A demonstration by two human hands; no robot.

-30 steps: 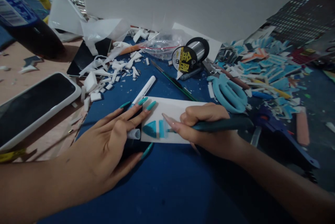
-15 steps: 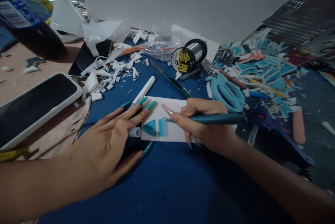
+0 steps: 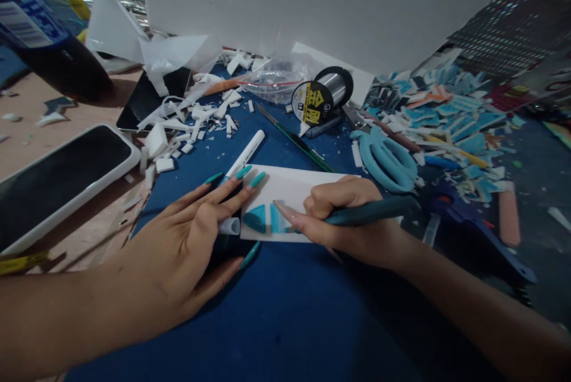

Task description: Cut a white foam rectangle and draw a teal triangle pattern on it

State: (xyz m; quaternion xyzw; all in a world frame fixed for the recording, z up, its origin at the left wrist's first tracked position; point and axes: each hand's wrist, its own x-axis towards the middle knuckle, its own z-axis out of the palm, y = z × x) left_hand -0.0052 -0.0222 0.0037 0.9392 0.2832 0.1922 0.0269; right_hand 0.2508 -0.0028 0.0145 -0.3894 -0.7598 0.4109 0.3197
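Cutting step, by the look: right hand (image 3: 352, 224) in closed grip on a teal-handled knife (image 3: 372, 210), tip at the teal shapes (image 3: 267, 219) on the white card (image 3: 285, 191), which left hand (image 3: 187, 251) pins flat w/ spread fingers, grasping nothing; next needs a steady pull along the line, card held still.

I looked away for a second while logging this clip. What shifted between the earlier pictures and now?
The right hand, gripping the dark teal-handled craft knife, slid back toward the person along the white foam strip, after being farther up half a second ago. The left hand stayed flat, pinning the strip beside its teal painted shapes. The light blue scissors did not move.
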